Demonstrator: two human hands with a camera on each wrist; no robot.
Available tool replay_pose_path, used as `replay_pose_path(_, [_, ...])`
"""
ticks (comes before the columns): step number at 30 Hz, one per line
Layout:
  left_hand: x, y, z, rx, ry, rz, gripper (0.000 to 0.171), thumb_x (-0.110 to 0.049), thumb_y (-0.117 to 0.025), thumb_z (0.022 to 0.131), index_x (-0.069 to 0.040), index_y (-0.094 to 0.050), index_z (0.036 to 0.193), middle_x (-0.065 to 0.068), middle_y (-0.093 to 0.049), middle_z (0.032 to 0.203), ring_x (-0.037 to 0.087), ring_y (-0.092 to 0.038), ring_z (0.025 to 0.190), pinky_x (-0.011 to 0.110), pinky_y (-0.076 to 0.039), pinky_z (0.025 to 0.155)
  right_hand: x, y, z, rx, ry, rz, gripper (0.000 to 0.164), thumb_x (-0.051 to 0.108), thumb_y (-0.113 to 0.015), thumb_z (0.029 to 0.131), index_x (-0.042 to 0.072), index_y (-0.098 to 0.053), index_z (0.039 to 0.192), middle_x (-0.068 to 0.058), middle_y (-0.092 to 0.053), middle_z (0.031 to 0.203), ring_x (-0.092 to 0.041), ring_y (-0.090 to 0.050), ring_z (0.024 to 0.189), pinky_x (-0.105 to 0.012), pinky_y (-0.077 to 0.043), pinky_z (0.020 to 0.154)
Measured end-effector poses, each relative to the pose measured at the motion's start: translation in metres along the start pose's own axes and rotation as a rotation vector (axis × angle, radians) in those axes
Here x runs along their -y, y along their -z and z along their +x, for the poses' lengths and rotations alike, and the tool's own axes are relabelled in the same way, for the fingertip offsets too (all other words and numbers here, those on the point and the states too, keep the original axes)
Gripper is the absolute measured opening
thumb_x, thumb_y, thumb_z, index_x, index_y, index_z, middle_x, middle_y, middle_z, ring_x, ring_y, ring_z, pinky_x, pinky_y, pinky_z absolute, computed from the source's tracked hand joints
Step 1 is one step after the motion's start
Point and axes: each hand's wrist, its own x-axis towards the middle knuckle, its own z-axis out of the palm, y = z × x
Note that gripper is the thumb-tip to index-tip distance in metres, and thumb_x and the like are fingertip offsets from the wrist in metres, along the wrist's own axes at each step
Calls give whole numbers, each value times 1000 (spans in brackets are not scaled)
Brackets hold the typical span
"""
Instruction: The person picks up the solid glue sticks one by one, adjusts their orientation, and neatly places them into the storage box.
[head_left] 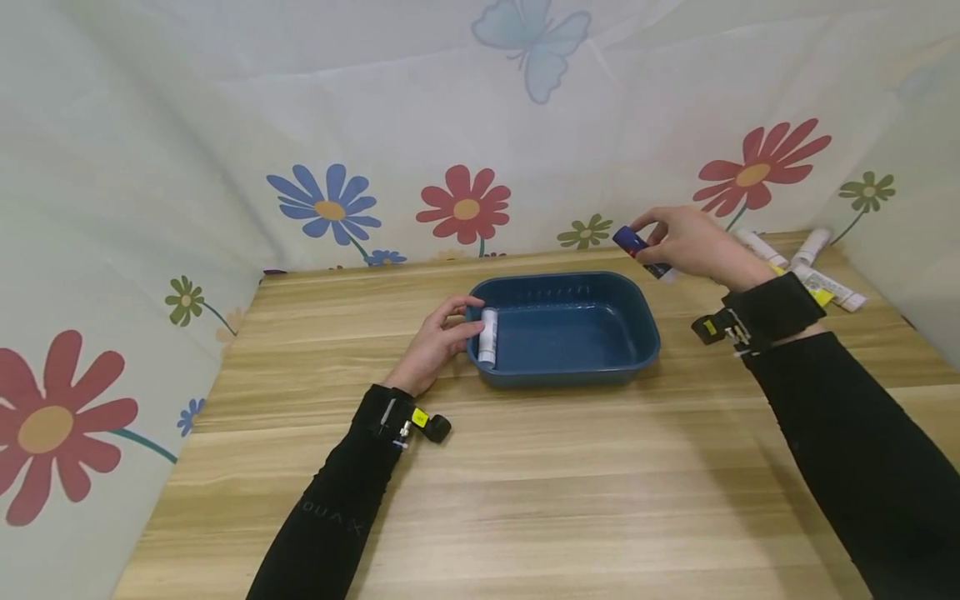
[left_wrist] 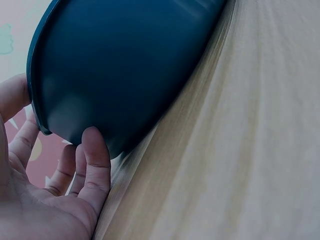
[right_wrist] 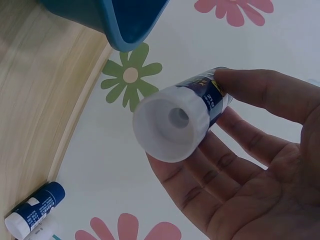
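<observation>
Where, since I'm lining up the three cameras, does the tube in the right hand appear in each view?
Head: the tube is right of centre, just above the blue tray's upper-right corner.
Left wrist: not in the picture.
Right wrist: near the centre, white end facing the camera.
Shared landmark: the blue tray, cut off at the top in both wrist views.

Hands (head_left: 437,340) (head_left: 684,240), left on blue tub (head_left: 562,377), right pinching dark tube (head_left: 628,239)

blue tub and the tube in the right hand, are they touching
Apart: the right wrist view shows a printed green flower in the gap between the blue tub and the tube.
</observation>
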Motion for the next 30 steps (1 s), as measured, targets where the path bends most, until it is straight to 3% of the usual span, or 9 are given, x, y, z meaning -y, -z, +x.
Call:
replay_pose_path(7, [1, 1, 0, -3, 2, 7, 39, -26, -64, 87, -15, -52, 123, 15, -36, 122, 31, -49, 99, 32, -47, 74, 5, -6, 3, 22, 20, -18, 45, 16, -65, 84, 5, -49, 124, -20, -57, 97, -23, -60, 67, -36, -53, 59])
replay_pose_path(17, [-2, 1, 0, 11, 9, 2, 40, -22, -62, 89, -12, -49, 126, 14, -36, 122, 33, -48, 102, 35, -46, 75, 6, -13, 6, 35, 32, -11, 42, 12, -63, 84, 3, -49, 123, -21, -58, 95, -24, -60, 68, -37, -53, 60])
replay_pose_path(30, [-24, -8, -11, 9, 17, 30, 38, -17, -59, 90, -7, -48, 125, 16, -35, 119, 31, -48, 100, 35, -46, 76, 9, -21, 10, 50, 47, -7, 41, 12, -63, 85, 3, -49, 122, -21, -57, 96, -25, -60, 71, -38, -50, 60])
